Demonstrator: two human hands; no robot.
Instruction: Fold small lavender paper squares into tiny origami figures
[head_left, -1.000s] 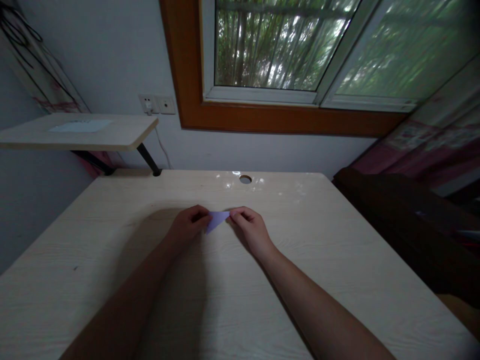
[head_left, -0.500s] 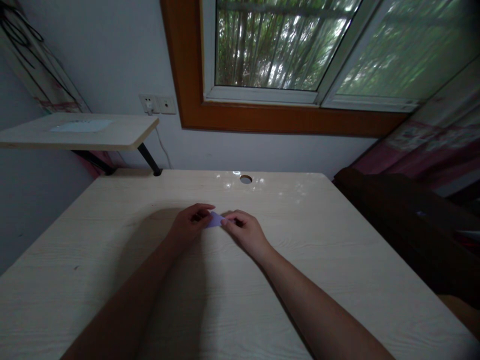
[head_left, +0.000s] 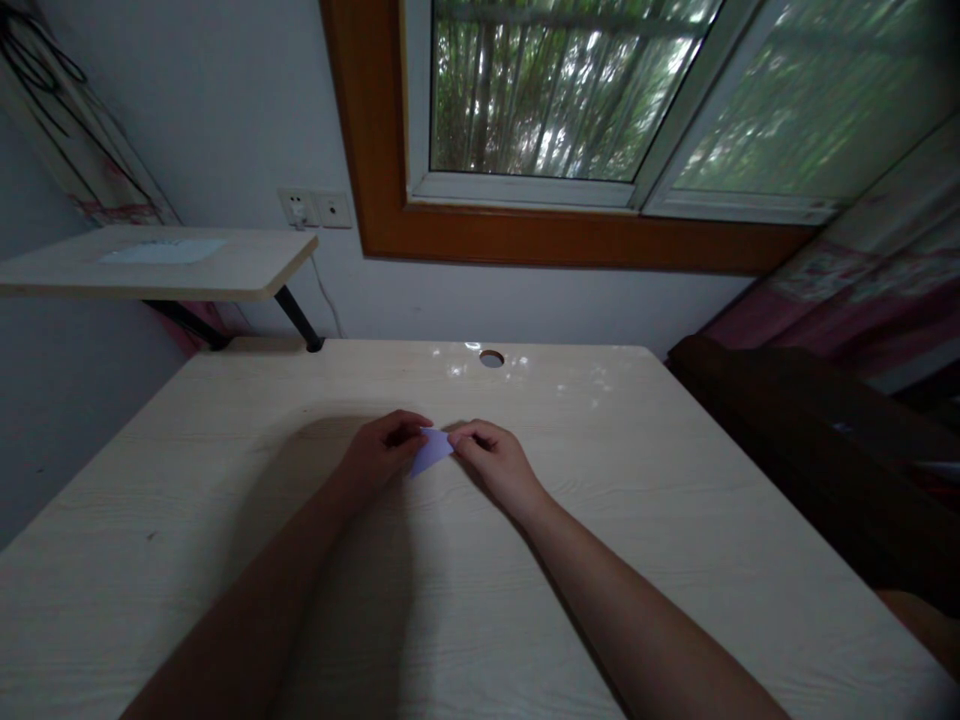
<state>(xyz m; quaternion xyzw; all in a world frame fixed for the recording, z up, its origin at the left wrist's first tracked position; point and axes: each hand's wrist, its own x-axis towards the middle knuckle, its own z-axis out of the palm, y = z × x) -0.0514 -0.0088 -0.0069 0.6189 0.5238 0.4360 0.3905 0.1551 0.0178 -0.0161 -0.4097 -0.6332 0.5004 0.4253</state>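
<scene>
Head view, left hand: my left hand (head_left: 379, 455) sits just left of the frame's middle. Thumb and forefinger are pinched closed on the left end of the purple paper (head_left: 433, 450), and the other fingers are curled in.
Head view, right hand: my right hand (head_left: 495, 465) sits just right of the middle. Its fingertips are closed narrowly on the paper's right upper corner, with the back of the hand facing up.
Purple paper: it is a small piece held between my two hands, near the centre of the frame. It is low over the desk (head_left: 675, 520), and I cannot tell whether it touches the desk. Its top edge runs from one pinch to the other, and a point hangs toward the lower left.
Done so far: the piece is small and comes to a point, so I judge it is already folded down into a rough triangle. The light is too dim and the piece too small for me to count creases or layers.
Left: it reads as no finished figure, only a flat pointed flap. I judge the folding as partway at most, and both hands are gripping it rather than pressing it flat.
Desk: it is pale wood grain. A round cable hole (head_left: 491, 358) lies above my hands near the far edge, with window glare around it.
Upper frame: a wood-framed window (head_left: 555, 90) fills the top, with greenery outside.
Upper left: a small shelf (head_left: 165, 262) stands on black brackets, and wall sockets (head_left: 315, 209) sit just to its right.
Right side: a patterned curtain (head_left: 847, 290) hangs above dark furniture (head_left: 810, 440), well apart from my hands.
</scene>
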